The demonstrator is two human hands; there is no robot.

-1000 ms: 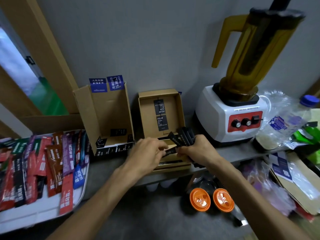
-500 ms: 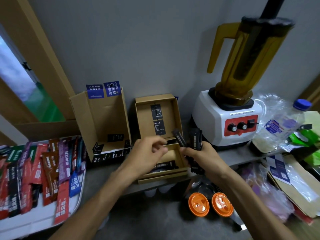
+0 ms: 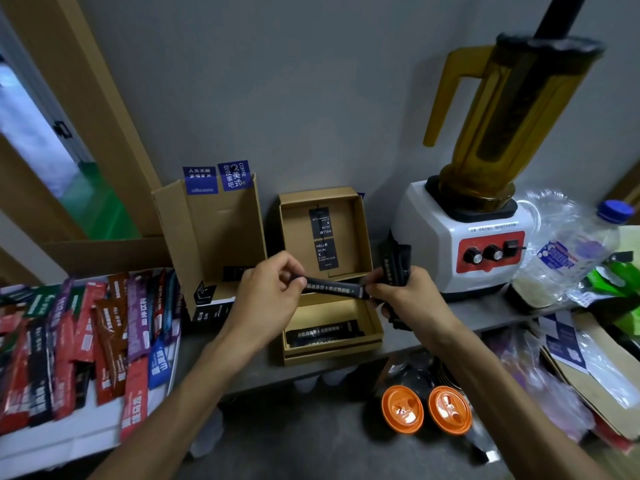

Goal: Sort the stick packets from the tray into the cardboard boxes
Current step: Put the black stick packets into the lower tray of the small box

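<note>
At frame centre, the left hand (image 3: 266, 292) pinches 1 black stick packet (image 3: 332, 287) above the small cardboard box (image 3: 332, 351); the right hand (image 3: 403, 296) grasps a bundle of black packets (image 3: 394, 263).

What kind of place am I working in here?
Likely a drinks shop's prep corner: a blender stands on the counter, two orange-lidded cups sit below it, and a tray of stick packets lies beside cardboard boxes.
</note>
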